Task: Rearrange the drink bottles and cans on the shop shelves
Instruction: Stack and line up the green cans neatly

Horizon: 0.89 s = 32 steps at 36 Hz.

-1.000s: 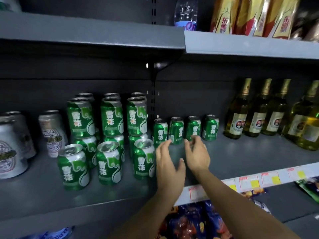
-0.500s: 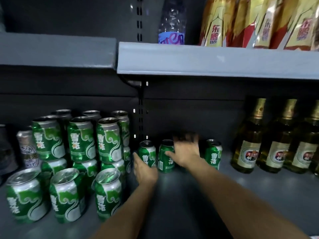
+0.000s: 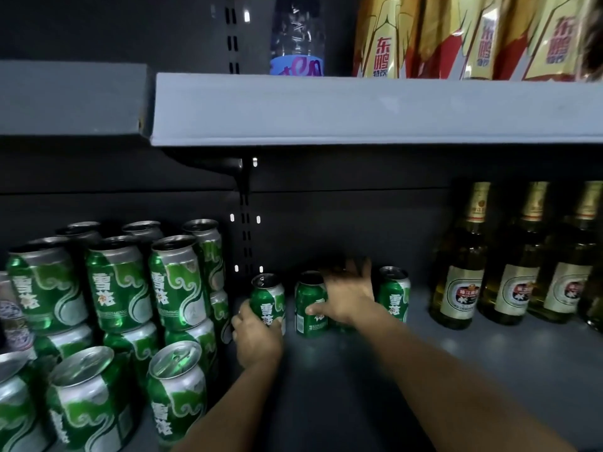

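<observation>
Four small green cans stand in a row at the back of the dark shelf [image 3: 359, 393]. My left hand [image 3: 257, 340] grips the lower part of the leftmost can [image 3: 267, 293], thumb on its left side. My right hand [image 3: 349, 298] wraps over the third can, which it hides almost fully. Its thumb lies against the second can [image 3: 308, 290] and its fingers reach over the top toward the back. The fourth can [image 3: 393, 298] stands free just right of that hand.
Stacked larger green cans [image 3: 114, 285] fill the left of the shelf, with a silver can [image 3: 13, 318] at the far left. Amber beer bottles [image 3: 460, 282] stand at the right. The upper shelf [image 3: 359, 109] carries a clear bottle [image 3: 297, 37] and gold bottles [image 3: 381, 37].
Both hands reached in from the shelf front to the row of small cans. My left hand took hold of the leftmost can; my right hand settled over the third. The view moved closer.
</observation>
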Available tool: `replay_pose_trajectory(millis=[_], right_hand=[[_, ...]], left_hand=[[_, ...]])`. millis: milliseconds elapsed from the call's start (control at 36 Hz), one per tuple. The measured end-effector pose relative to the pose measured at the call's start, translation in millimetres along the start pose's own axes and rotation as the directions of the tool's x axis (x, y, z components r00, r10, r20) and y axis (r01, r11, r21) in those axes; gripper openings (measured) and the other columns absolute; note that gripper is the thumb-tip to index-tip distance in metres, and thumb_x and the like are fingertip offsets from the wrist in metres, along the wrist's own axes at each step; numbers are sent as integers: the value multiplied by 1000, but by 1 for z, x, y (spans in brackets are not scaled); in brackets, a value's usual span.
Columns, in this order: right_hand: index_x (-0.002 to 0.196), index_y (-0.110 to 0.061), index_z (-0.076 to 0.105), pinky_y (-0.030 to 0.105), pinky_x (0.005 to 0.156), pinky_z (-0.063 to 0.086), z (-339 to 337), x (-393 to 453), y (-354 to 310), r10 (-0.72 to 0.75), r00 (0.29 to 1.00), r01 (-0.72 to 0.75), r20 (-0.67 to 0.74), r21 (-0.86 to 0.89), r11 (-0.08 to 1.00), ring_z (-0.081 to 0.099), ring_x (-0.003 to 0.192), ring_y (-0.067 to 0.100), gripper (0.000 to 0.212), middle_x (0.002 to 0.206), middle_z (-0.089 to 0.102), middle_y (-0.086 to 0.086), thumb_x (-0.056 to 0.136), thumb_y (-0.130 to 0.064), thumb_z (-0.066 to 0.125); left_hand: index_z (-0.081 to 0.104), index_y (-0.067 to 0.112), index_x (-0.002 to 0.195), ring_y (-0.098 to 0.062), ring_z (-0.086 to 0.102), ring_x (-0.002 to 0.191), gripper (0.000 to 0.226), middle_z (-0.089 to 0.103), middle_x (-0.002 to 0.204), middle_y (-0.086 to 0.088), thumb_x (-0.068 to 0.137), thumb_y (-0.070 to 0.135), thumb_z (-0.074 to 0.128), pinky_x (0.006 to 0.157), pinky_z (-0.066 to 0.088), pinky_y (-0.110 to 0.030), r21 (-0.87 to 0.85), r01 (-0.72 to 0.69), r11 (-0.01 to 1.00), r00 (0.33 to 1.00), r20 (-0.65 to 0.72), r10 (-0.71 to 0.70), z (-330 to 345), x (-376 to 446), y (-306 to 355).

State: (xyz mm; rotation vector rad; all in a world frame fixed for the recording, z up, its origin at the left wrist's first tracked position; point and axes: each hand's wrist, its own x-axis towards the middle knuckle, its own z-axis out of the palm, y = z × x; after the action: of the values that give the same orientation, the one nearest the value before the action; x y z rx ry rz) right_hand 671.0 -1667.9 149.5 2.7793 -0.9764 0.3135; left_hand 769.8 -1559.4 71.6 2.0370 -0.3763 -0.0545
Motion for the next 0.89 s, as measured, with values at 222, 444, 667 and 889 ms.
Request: replay_pose_trajectory(millis=[222,444,667,889], right_hand=[[143,-28,31,44,108,19,-15,7,34,0,999,6,53,-102,995,28,134,28,84,146,36,4,74,-60,67],[139,-29,38,43,108,21,-8,12,39,49,997,-40,60,-140,989,33,135,26,76,145,40,0,75,-58,67],[142,-32,33,44,109,18,-12,10,67,43,990,-35,135,-63,997,26,139,27,82,151,33,1,73,-60,68],[151,-19,19,38,113,26,-17,3,110,232,895,-304,380,140,942,27,141,29,89,156,25,9,82,-50,66]], left_hand=[[30,12,143,-33,34,128,76,38,136,-17,78,3,69,95,39,-46,-133,-29,991,989,-148,9,2,-28,11],[37,24,143,-25,37,127,67,42,136,-6,82,9,61,104,33,-37,285,-529,800,824,-55,564,14,-39,33],[32,36,143,-20,23,138,60,33,148,7,89,21,55,114,13,-35,561,-581,589,779,175,602,16,-23,50],[31,32,145,-21,31,132,61,40,141,4,89,23,54,112,18,-37,581,-577,574,762,131,634,24,-25,43]])
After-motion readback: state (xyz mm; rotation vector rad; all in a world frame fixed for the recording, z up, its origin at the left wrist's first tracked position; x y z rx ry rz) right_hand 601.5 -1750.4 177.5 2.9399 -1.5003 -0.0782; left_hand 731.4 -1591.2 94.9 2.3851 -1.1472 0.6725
